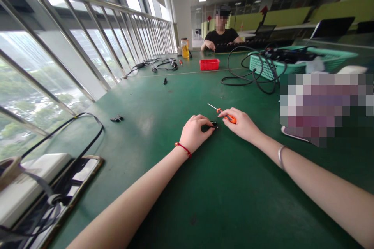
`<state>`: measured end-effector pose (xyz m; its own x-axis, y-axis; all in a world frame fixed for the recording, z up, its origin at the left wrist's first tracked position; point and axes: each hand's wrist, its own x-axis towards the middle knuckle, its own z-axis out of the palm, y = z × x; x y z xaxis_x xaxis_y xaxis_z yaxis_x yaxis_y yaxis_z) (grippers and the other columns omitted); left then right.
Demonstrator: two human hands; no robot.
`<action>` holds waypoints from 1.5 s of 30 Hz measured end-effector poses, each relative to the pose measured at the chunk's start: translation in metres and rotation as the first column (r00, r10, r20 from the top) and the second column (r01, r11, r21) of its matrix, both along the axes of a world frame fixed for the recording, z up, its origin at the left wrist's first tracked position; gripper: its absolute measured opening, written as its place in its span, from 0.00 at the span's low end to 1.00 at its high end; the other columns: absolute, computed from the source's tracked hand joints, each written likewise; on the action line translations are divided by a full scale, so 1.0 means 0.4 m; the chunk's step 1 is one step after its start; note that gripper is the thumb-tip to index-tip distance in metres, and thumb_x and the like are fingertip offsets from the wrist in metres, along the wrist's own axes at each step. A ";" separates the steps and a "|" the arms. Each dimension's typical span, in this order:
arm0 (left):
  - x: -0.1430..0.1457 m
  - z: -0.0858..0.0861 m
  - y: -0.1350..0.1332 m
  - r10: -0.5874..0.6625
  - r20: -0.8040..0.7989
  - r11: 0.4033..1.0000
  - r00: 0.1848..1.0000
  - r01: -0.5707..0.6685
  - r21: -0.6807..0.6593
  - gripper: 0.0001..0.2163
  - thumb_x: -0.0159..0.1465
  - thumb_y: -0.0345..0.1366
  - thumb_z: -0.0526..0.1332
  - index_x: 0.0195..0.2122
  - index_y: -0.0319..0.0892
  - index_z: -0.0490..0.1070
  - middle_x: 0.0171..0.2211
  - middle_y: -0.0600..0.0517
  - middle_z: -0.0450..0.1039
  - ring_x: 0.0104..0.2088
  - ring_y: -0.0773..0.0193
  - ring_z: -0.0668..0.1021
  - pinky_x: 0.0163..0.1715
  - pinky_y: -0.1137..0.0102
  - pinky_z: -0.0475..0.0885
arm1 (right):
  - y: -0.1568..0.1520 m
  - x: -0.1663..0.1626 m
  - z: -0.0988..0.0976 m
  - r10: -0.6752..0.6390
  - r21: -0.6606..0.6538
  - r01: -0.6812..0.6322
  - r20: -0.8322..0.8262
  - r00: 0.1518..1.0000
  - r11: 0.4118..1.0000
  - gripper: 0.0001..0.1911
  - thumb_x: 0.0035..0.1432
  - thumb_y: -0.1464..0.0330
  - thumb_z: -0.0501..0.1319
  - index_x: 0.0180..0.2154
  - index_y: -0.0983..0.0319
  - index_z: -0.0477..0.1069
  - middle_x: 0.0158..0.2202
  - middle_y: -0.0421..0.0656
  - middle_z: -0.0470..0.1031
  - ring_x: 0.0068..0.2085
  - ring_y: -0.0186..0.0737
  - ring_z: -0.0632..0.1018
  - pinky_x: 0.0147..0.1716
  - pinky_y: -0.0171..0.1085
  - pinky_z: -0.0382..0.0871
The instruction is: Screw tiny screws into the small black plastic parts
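On the green table, my left hand [196, 131] has its thumb and fingers closed on a small black part [214, 123]. The part's kind is too small to make out, and my fingers cover some of it. A screwdriver [230, 118] with an orange and dark grey handle is in my right hand [241, 122]. Its thin metal shaft points away to the upper left, apart from the black part. My right hand rests just to the right of my left.
Small black pieces [117, 118] lie left, another [165, 81] farther back. A red tray [209, 64], a jar [185, 48], loose cables [169, 64] and a teal basket [264, 67] stand beyond. A power strip [43, 171] sits near left. A person [222, 35] sits opposite.
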<state>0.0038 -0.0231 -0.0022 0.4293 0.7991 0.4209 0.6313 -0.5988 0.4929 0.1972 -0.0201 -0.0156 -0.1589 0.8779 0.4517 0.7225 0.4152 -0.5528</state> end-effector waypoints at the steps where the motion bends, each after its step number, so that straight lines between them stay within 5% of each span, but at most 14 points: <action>1: -0.002 0.002 -0.002 0.017 0.012 1.000 1.000 -0.017 -0.002 0.05 0.57 0.35 0.62 0.31 0.43 0.77 0.37 0.51 0.76 0.40 0.61 0.75 0.45 0.66 0.70 | -0.001 0.000 0.001 -0.001 -0.004 0.001 -0.003 1.000 1.000 0.09 0.54 0.70 0.55 0.36 0.60 0.73 0.34 0.42 0.70 0.34 0.39 0.73 0.39 0.38 0.64; 5: -0.049 0.018 0.003 0.157 0.019 0.987 0.987 -0.157 -0.019 0.05 0.57 0.37 0.62 0.30 0.44 0.77 0.36 0.52 0.76 0.40 0.60 0.75 0.45 0.66 0.70 | -0.002 -0.001 0.003 -0.010 -0.030 0.010 -0.010 1.000 0.999 0.09 0.54 0.70 0.55 0.36 0.60 0.73 0.34 0.42 0.70 0.34 0.38 0.73 0.38 0.38 0.64; 9: -0.189 0.052 0.013 0.416 0.019 0.908 0.909 -0.416 0.057 0.08 0.56 0.40 0.60 0.31 0.44 0.77 0.38 0.52 0.76 0.41 0.60 0.75 0.45 0.67 0.69 | -0.001 0.000 -0.001 -0.003 -0.034 0.004 0.025 1.000 0.999 0.08 0.54 0.69 0.56 0.35 0.59 0.73 0.34 0.42 0.70 0.34 0.38 0.73 0.38 0.38 0.65; 14: -0.398 0.097 -0.021 0.793 -0.106 0.609 0.600 -0.787 0.097 0.14 0.56 0.47 0.58 0.35 0.45 0.78 0.42 0.51 0.75 0.42 0.55 0.76 0.40 0.65 0.68 | -0.001 0.000 -0.006 -0.009 -0.018 0.010 0.069 0.998 1.000 0.08 0.54 0.69 0.56 0.35 0.59 0.73 0.33 0.42 0.69 0.32 0.38 0.73 0.36 0.37 0.65; 19: -0.486 0.115 -0.051 0.882 -0.253 0.406 0.397 -0.914 -0.017 0.20 0.54 0.51 0.57 0.41 0.47 0.77 0.40 0.48 0.76 0.42 0.51 0.75 0.37 0.64 0.67 | -0.003 0.000 -0.006 -0.010 -0.016 0.011 0.079 0.997 1.000 0.08 0.54 0.69 0.56 0.35 0.59 0.74 0.32 0.41 0.68 0.32 0.37 0.73 0.35 0.37 0.65; 24: -0.494 0.110 -0.041 0.849 -0.382 0.395 0.365 -0.919 0.000 0.22 0.55 0.53 0.56 0.42 0.47 0.77 0.43 0.45 0.75 0.47 0.45 0.71 0.41 0.58 0.67 | -0.003 0.001 -0.005 -0.008 -0.022 0.010 0.082 0.997 1.000 0.09 0.54 0.69 0.56 0.35 0.58 0.74 0.32 0.42 0.69 0.32 0.37 0.73 0.34 0.36 0.65; 29: -0.525 0.108 -0.032 0.907 -0.268 0.366 0.324 -0.923 0.121 0.20 0.55 0.51 0.57 0.42 0.46 0.77 0.47 0.47 0.74 0.50 0.46 0.68 0.46 0.58 0.65 | -0.003 0.001 -0.003 -0.004 -0.035 0.007 0.082 0.997 0.999 0.09 0.54 0.69 0.56 0.35 0.58 0.74 0.33 0.42 0.69 0.32 0.37 0.73 0.34 0.37 0.65; 36: -0.566 0.095 -0.025 0.892 -0.197 0.391 0.408 -0.913 -0.119 0.21 0.53 0.51 0.58 0.42 0.45 0.77 0.31 0.50 0.75 0.36 0.57 0.74 0.30 0.72 0.63 | -0.005 0.000 -0.002 -0.006 -0.041 0.010 0.085 0.996 0.999 0.09 0.54 0.68 0.56 0.35 0.58 0.74 0.33 0.41 0.68 0.32 0.37 0.73 0.34 0.36 0.64; 41: -0.557 0.090 -0.025 0.892 -0.271 0.353 0.362 -0.932 -0.086 0.22 0.52 0.54 0.57 0.41 0.47 0.78 0.26 0.52 0.74 0.31 0.56 0.73 0.28 0.71 0.62 | -0.004 0.000 -0.002 -0.012 -0.028 0.015 0.103 0.995 0.999 0.09 0.54 0.69 0.56 0.35 0.58 0.74 0.32 0.41 0.68 0.31 0.37 0.72 0.33 0.36 0.64; 45: -0.557 0.088 -0.024 0.869 -0.284 0.408 0.406 -0.911 -0.055 0.23 0.51 0.55 0.58 0.40 0.47 0.78 0.22 0.51 0.72 0.31 0.55 0.72 0.28 0.70 0.63 | -0.005 0.000 -0.004 -0.011 -0.027 0.014 0.104 0.994 1.000 0.09 0.54 0.69 0.56 0.35 0.57 0.74 0.32 0.41 0.68 0.32 0.37 0.72 0.34 0.37 0.65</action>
<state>-0.2189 -0.0326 0.0332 -0.5250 0.8173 0.2376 0.8358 0.4422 0.3254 0.1972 -0.0219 -0.0172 -0.1930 0.8921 0.4086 0.7817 0.3915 -0.4855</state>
